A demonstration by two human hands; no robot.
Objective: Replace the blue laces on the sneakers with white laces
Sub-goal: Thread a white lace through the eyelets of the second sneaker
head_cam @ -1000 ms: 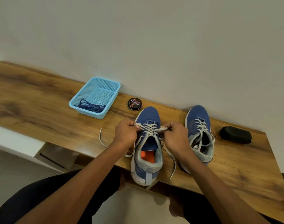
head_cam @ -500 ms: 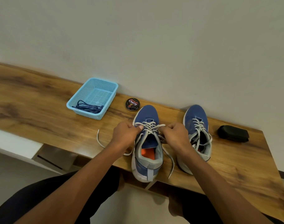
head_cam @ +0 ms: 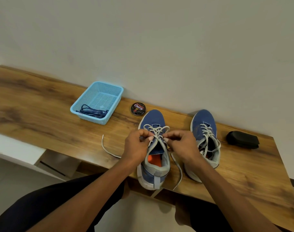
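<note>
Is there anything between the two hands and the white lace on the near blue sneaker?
Nothing visible: the left hand and right hand already pinch the white lace over the near blue sneaker.

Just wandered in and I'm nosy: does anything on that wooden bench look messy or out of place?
Little stands out. The left sneaker has its heel jutting over the bench edge, and its white lace ends trail loose, one hanging off the edge. Both hands pinch that lace. Old blue laces sit tidily in the basket.
</note>
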